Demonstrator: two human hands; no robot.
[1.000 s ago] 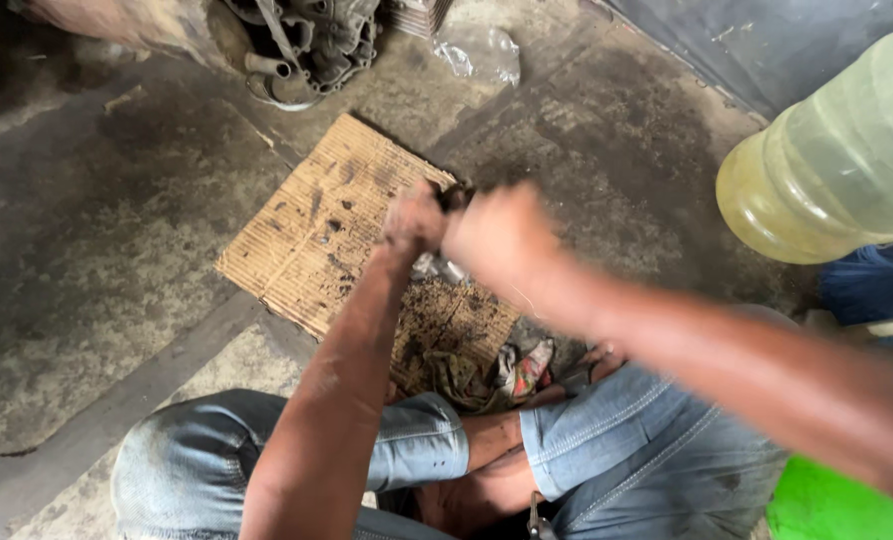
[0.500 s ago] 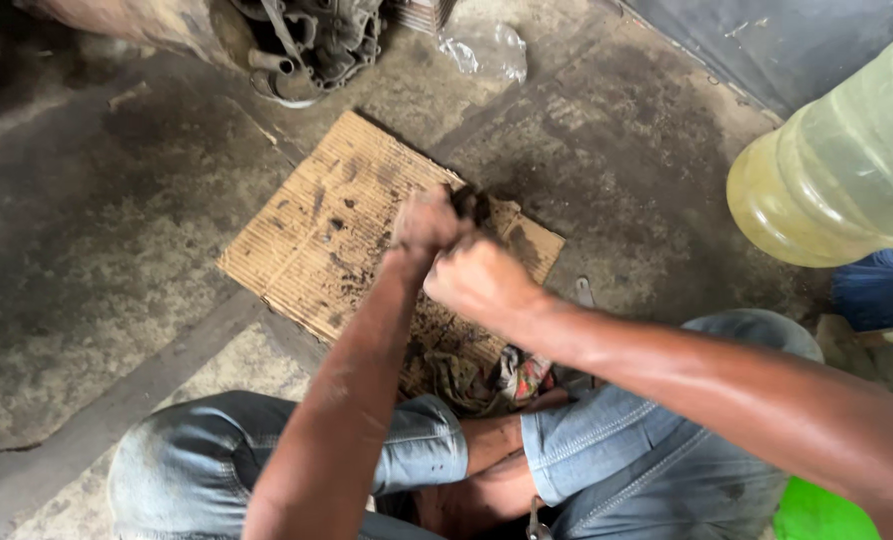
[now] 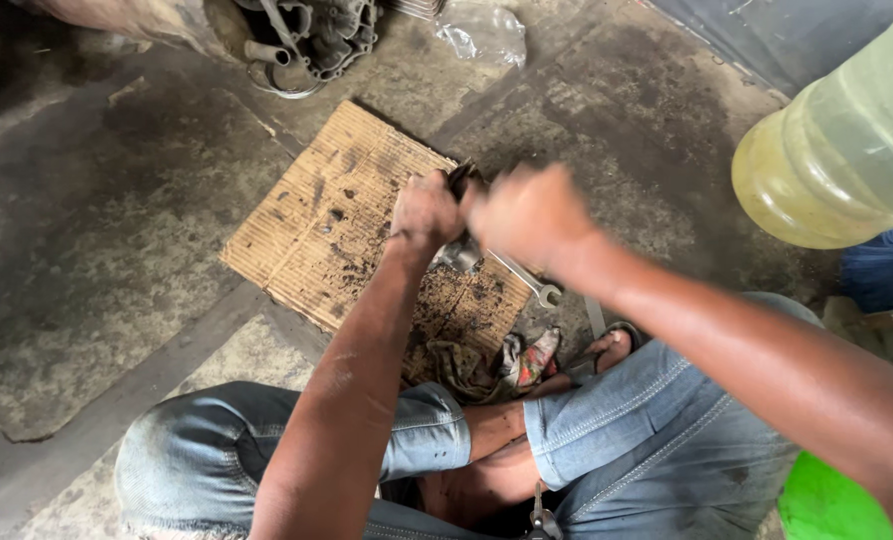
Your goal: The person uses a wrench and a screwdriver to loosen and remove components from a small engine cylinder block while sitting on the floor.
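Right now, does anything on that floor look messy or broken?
Yes. The cardboard sheet is stained, with dark crumbs scattered near the hands. A dirty rag lies crumpled at its edge, and a wrench lies loose beside it. The left hand and right hand grip a small dark part.

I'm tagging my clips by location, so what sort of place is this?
Probably a small repair workshop floor: stained concrete floor, a greasy engine part at the top, a wrench on oil-spotted cardboard, and a jug of yellowish fluid.
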